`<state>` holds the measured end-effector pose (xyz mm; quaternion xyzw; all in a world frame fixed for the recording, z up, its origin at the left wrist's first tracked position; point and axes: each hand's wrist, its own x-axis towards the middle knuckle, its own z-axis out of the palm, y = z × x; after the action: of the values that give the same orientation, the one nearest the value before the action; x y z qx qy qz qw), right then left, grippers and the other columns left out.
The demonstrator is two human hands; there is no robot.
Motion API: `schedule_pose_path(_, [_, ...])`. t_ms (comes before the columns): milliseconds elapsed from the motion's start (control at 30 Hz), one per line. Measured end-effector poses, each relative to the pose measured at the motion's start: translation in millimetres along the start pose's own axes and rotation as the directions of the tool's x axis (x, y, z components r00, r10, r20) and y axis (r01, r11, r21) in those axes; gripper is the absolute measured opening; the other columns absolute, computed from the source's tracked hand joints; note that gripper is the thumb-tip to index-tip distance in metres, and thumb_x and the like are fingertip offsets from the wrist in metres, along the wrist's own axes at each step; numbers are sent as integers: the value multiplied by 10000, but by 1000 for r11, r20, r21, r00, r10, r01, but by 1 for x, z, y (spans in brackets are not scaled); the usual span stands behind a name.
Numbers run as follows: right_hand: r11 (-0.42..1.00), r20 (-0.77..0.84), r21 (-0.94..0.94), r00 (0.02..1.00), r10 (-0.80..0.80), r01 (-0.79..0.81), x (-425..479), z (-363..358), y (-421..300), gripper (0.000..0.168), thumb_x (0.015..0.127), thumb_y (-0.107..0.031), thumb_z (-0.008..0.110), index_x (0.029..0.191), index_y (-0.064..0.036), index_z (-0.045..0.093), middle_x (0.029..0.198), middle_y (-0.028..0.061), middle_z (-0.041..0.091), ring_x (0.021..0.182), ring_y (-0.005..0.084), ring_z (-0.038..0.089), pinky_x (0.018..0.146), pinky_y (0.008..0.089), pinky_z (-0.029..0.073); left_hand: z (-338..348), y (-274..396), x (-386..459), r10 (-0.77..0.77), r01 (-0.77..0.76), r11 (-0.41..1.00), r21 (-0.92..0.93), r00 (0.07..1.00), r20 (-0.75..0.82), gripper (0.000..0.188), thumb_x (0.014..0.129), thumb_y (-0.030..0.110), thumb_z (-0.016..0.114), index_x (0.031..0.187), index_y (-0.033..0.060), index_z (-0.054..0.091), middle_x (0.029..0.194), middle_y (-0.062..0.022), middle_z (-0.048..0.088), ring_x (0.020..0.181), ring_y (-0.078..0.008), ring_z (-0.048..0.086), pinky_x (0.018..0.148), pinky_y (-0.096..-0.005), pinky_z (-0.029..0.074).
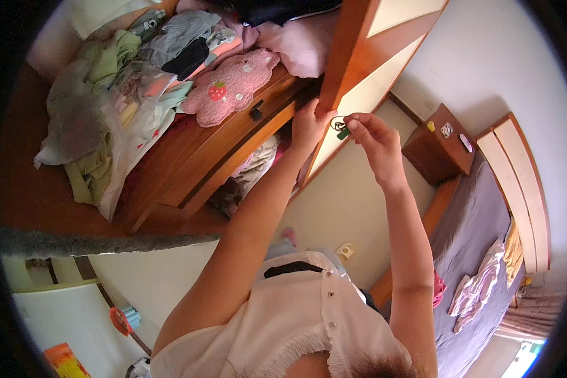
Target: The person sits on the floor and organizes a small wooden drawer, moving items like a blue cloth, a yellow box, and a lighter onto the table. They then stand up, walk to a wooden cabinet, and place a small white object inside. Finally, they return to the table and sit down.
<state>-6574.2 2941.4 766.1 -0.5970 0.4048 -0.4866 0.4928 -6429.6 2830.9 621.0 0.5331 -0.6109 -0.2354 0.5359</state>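
Observation:
My left hand grips the wooden edge of a wardrobe door, its thumb on the near side and the other fingers partly hidden. Close to it, my right hand pinches a looped thin dark cord between thumb and fingers. A small green piece hangs from the cord. Left of the door, a pink cloud-shaped cushion with a strawberry patch lies on the wardrobe shelf. Beside it are heaped folded clothes and a translucent plastic bag with garments inside.
Below the shelf, an open gap holds fabric items. To the right stand a wooden nightstand and a bed with a pink striped garment. A pale slipper is on the tiled floor.

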Motion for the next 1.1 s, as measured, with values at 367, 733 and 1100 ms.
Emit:
schedule_pose_path(367, [865,271,-329,915,-299,380,112,-68,37,143,875,-26,715,1004,32,693,867,117,677,773,186,635,722,302,519,83,-21,36,-106,110,951,-289,994,30,374,891,217,662,1171,-26,617,1034,-183,709,928,-319,693,824,-343,558])
schedule_pose_path(733, [663,526,-323,711,-467,675,170,-110,72,118,819,-59,738,931,-31,712,867,125,682,810,295,624,719,396,506,-45,-23,-33,-766,-334,233,-914,517,-384,306,868,65,612,1143,-22,512,1206,-178,538,1155,-343,559,1087,-516,452])
schedule_pose_path(1100, [851,265,-264,882,-389,454,209,-144,88,163,942,-148,691,1032,-13,697,1013,82,704,958,183,623,838,300,513,-29,-26,-61,-735,-291,183,-939,594,-327,168,834,0,599,993,19,550,1170,-159,573,1152,-345,562,1106,-563,432])
